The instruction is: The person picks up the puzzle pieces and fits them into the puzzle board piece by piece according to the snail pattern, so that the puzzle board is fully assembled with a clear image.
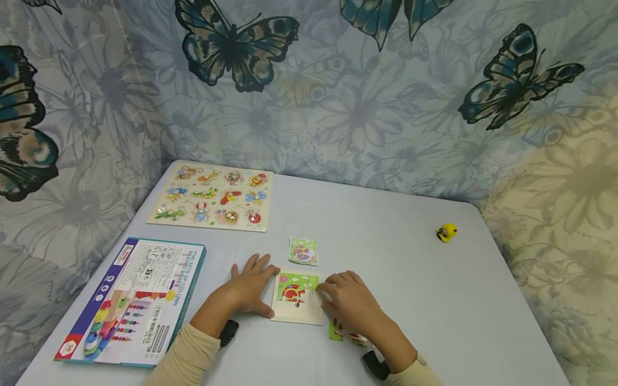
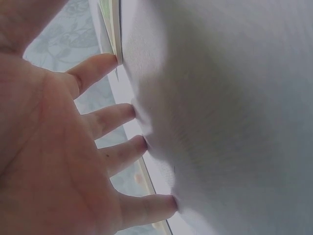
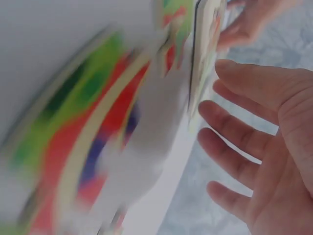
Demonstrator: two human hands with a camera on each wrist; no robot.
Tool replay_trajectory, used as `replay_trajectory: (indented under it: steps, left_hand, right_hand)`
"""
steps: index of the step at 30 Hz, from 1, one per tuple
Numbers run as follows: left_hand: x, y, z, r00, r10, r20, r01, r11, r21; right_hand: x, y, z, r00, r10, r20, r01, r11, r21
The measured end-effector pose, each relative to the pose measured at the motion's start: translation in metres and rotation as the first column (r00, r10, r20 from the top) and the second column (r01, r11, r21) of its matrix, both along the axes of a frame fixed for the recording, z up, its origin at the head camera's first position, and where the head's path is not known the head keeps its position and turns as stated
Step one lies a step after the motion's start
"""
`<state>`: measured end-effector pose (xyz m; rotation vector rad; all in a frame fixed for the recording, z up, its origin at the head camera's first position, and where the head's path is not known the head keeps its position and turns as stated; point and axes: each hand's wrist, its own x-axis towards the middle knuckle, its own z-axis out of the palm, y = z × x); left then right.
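One pale, nearly square puzzle board (image 1: pixel 294 314), flat on the tabletop (image 1: pixel 386 230) between left hand (image 1: pixel 248 289) and right hand (image 1: pixel 354 303); green over much of the far part, with a pink flower at the far left corner, small pale marks toward the right and a red-and-yellow rounded figure near the middle, then bare light wood along the near part. Near edge running left to right, slightly nearer at the right end; pink flower at the far side; long axis hard to tell in so square a shape. Left of the board, left-hand fingers spread wide, one fingertip against its edge, others down on the tabletop. Right of the board, right-hand fingers loosely bent and apart, nothing visible between; contact with its edge impossible to tell. Near right of the board, partly beneath the right hand, loose pieces (image 1: pixel 336 330) in green and red, blurred in the right wrist view. Just beyond the board, small green card (image 1: pixel 303 252); left of it, blue-edged box (image 1: pixel 130 305); far left, insect puzzle (image 1: pixel 263 222); well apart, far right, yellow toy (image 1: pixel 446 232).
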<state>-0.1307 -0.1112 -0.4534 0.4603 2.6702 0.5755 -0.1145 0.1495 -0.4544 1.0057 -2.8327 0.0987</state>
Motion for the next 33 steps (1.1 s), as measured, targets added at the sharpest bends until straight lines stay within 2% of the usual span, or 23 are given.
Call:
replay_trajectory:
  steps: [7, 13, 18, 24, 33]
  left_hand:
    - [0.001, 0.0, 0.001, 1.0, -0.01, 0.008, 0.01, 1.0, 0.012]
    - [0.001, 0.0, 0.001, 1.0, -0.008, 0.018, 0.008, 1.0, 0.02]
    - [0.001, 0.0, 0.002, 1.0, 0.001, 0.019, -0.001, 1.0, 0.027]
    - [0.002, -0.002, 0.002, 1.0, 0.001, 0.017, -0.002, 0.999, 0.038]
    - [0.0, -0.002, -0.001, 1.0, -0.007, 0.014, 0.007, 0.999, 0.032]
  right_hand:
    - [0.01, 0.049, 0.002, 0.992, -0.121, 0.037, 0.122, 0.992, -0.023]
    - [0.021, 0.085, 0.004, 0.965, -0.235, 0.118, 0.236, 0.972, 0.007]
    - [0.026, 0.095, 0.003, 0.962, -0.233, 0.141, 0.236, 0.972, -0.005]
    - [0.025, 0.095, 0.001, 0.971, -0.212, 0.11, 0.215, 0.976, -0.018]
    - [0.024, 0.093, 0.001, 0.97, -0.209, 0.12, 0.213, 0.977, -0.019]
